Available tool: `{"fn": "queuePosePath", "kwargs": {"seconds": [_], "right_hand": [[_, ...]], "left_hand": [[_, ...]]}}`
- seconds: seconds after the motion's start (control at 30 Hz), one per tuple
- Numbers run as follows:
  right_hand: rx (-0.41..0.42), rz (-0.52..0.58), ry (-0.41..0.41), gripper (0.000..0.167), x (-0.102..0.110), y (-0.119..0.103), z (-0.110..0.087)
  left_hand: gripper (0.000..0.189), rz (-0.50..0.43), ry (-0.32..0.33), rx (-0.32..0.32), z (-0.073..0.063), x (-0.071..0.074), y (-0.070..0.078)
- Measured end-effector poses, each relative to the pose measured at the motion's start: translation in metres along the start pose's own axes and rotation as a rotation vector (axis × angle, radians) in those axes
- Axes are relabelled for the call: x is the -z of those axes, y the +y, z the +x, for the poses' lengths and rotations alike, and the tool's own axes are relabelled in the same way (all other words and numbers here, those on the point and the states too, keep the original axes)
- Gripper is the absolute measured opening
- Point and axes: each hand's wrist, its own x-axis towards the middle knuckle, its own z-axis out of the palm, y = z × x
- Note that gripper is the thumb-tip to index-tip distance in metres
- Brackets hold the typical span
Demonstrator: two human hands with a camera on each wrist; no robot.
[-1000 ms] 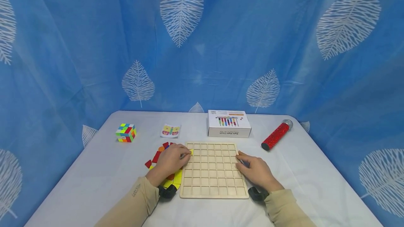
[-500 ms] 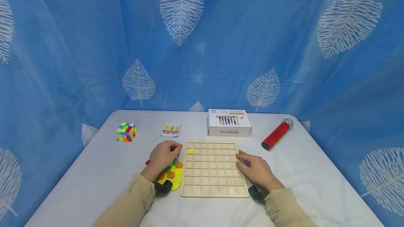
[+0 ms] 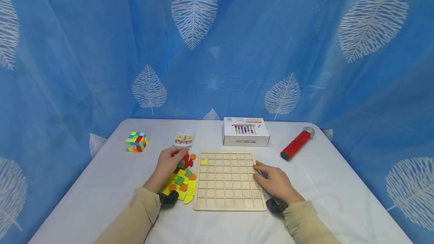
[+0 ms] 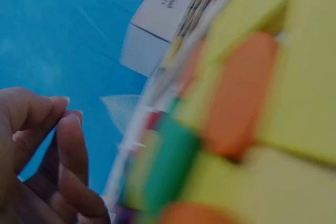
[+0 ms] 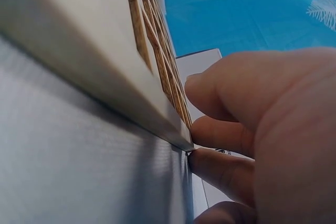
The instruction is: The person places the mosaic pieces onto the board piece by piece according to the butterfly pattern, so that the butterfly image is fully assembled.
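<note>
Over the far part of the pile of pieces is my left hand (image 3: 168,162), its fingertips above several red pieces (image 3: 186,160). In the left wrist view its thumb and fingers (image 4: 73,145) are bent close together, with nothing visible between them. A wooden grid board (image 3: 228,183) lies in front of me, with one yellow piece (image 3: 204,162) in a cell of its left column. My right hand (image 3: 276,182) touches the board's right edge; in the right wrist view its fingers (image 5: 220,135) rest against that edge. Yellow pieces (image 3: 181,195), green pieces (image 3: 179,180) and orange discs (image 3: 173,187) lie left of the board.
A small butterfly picture card (image 3: 184,139) lies behind the pile. Farther left stands a puzzle cube (image 3: 136,141). A white printed box (image 3: 246,132) is behind the board, and a red glittery tube (image 3: 296,145) lies at the right. A blue leaf-patterned curtain (image 3: 237,67) hangs behind the table.
My left hand has let go of the yellow piece, which stays in its cell, and moved left over the red pieces. My right hand has stayed at the board's edge.
</note>
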Motion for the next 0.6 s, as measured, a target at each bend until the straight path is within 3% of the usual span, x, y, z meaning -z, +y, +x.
{"fn": "queuePosePath", "kwargs": {"seconds": [0.07,0.13,0.37,0.6], "right_hand": [[0.001,-0.006,-0.001,0.042,-0.001,0.0,0.0],[0.0,-0.01,-0.005,0.043,0.0,0.0,0.0],[-0.013,-0.014,-0.02,0.044,0.004,0.001,-0.001],[0.011,0.006,-0.023,0.044,0.0,0.003,0.002]], "left_hand": [[0.046,-0.004,0.005,0.001,-0.004,0.006,0.005],[0.04,0.049,-0.002,-0.001,-0.009,0.011,0.008],[0.017,0.468,-0.081,-0.033,-0.026,0.018,0.002],[0.024,0.591,-0.127,-0.062,-0.03,0.017,0.0]]}}
